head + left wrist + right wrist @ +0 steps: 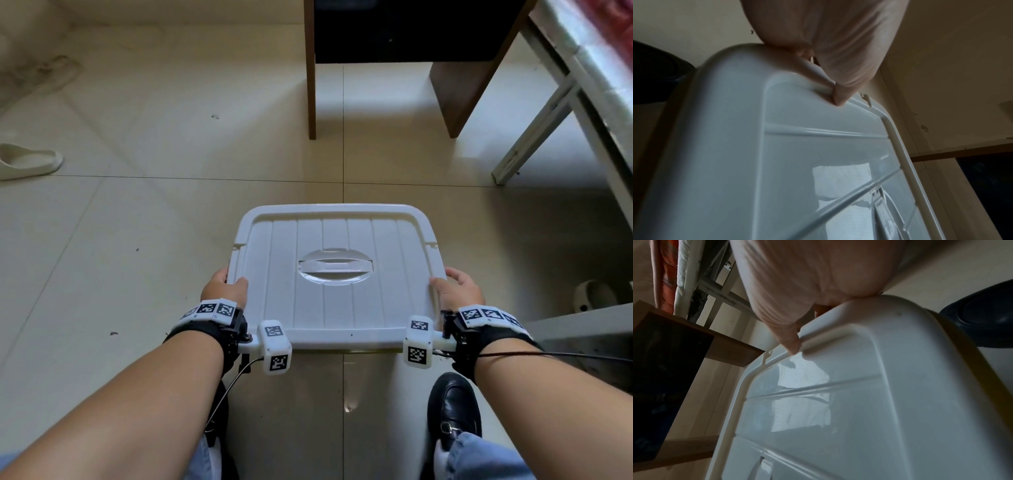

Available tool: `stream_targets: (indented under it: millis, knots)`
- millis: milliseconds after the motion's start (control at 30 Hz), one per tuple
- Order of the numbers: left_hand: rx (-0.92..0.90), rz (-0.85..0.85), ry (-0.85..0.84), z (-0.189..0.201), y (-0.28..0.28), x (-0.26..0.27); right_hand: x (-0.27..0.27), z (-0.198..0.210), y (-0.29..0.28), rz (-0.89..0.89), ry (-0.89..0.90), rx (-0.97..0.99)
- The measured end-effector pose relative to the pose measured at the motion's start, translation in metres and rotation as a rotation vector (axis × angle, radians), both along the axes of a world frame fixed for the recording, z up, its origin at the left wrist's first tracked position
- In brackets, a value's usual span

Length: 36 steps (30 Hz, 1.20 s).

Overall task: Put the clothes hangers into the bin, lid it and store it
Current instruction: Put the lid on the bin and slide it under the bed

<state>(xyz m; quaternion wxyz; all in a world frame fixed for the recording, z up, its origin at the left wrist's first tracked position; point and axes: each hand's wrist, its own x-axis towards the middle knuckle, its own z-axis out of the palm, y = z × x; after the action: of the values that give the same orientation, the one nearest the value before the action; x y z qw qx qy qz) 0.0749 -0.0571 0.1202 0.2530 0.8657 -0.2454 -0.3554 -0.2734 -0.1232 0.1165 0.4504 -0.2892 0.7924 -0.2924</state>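
While the left hand (pixel 224 287) and the right hand (pixel 454 287) each pinch a side edge of the white lid (pixel 337 274), thumb on top, the lid hangs level above the tiled floor (pixel 137 222). It looks light, stiff and glossy, maybe slippery; the raised rim seems the safest place to hold. No bin is visible.

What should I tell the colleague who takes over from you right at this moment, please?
Left hand grips the left edge of the white lid, thumb on top. Right hand grips the right edge the same way.
The lid is on the bin; the bin body beneath is hidden, and so are the hangers.
Whether it rests on the floor or is carried I cannot tell.
Done: lid on. Left: store the bin, perhaps under the wooden desk ahead.
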Motion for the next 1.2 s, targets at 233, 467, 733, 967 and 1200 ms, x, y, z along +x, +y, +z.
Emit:
stream_targets:
  millis: [233,467,733,967,1200]
  knots:
    - [-0.046,0.018,0.025,-0.001,0.002,0.001,-0.001,-0.002,-0.002,0.066,0.063,0.011]
    - [-0.034,-0.004,0.052,0.001,0.005,0.005,-0.007,0.0,-0.007,0.138,0.069,0.064]
    - [0.09,-0.069,0.059,0.0,0.005,0.012,-0.007,-0.001,-0.002,0.167,0.141,0.089]
    - [0.292,-0.051,-0.052,-0.006,0.002,0.018,-0.007,-0.003,-0.006,0.08,0.133,0.194]
    - [0.317,0.014,0.039,-0.01,0.001,0.022,-0.016,-0.002,-0.008,0.165,0.09,0.303]
